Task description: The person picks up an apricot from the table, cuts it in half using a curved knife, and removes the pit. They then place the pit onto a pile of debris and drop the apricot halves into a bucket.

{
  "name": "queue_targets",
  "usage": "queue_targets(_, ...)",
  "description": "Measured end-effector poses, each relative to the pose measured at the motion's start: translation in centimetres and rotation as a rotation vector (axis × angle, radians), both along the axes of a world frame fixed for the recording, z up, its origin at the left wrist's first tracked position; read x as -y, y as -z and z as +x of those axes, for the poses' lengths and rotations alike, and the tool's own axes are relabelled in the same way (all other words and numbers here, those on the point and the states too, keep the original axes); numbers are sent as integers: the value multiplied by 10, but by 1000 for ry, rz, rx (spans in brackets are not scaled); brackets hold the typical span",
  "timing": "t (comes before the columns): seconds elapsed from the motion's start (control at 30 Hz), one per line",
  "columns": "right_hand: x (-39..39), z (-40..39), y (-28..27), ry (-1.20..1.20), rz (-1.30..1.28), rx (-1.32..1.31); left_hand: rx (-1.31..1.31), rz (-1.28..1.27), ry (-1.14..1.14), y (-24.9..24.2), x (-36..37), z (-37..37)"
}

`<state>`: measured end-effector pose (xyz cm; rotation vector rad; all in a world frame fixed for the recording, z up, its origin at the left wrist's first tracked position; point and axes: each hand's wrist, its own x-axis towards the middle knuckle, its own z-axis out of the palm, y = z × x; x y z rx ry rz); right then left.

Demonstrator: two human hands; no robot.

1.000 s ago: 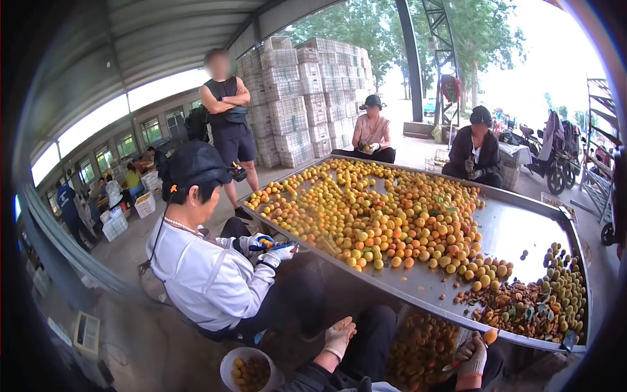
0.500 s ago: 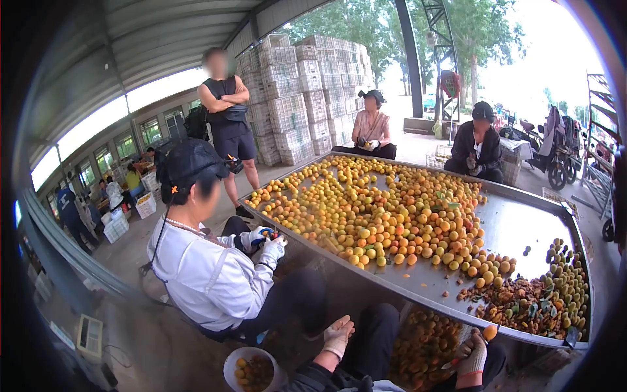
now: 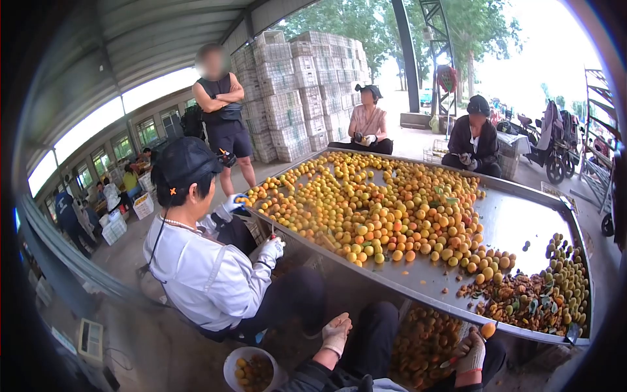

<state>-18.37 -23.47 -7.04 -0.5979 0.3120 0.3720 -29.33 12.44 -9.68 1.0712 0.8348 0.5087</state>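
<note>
My left hand (image 3: pixel 336 334), in a white glove with bare fingertips, is over my lap with its fingers closed. Whether anything is between them I cannot make out. My right hand (image 3: pixel 470 356), gloved the same way, is closed near the table's front edge. An orange apricot (image 3: pixel 488 330) is at its fingertips. A small knife (image 3: pixel 450 362) with a red part sticks out of the same hand toward the left. Below, between my hands, a crate (image 3: pixel 424 346) holds many apricot pieces. A white bucket (image 3: pixel 230 374) with fruit stands left of my left hand.
A metal table (image 3: pixel 506 215) bears many apricots (image 3: pixel 392 215), with dark scraps (image 3: pixel 516 297) and greenish fruit (image 3: pixel 567 281) at its right end. A co-worker in white (image 3: pixel 202 261) sits close on my left. Others sit or stand behind the table, near stacked crates (image 3: pixel 287 98).
The co-worker on my left has stretched one gloved hand out to the fruit at the table's edge. My own hands have hardly moved; the view has shifted slightly.
</note>
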Motion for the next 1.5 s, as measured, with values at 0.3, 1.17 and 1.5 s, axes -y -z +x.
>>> queue_targets(0.3, -15, -13, -31, 57, -109, -69, 75, -52, 24, -4, 0, 2)
queue_targets(1.17, -45, 82, -77, 62, -617, 231, 363, 224, 340, -23, 42, 167)
queue_targets(1.5, -60, 151, -102, -212, -908, 545, 460, 285, 878, -123, 155, 245)
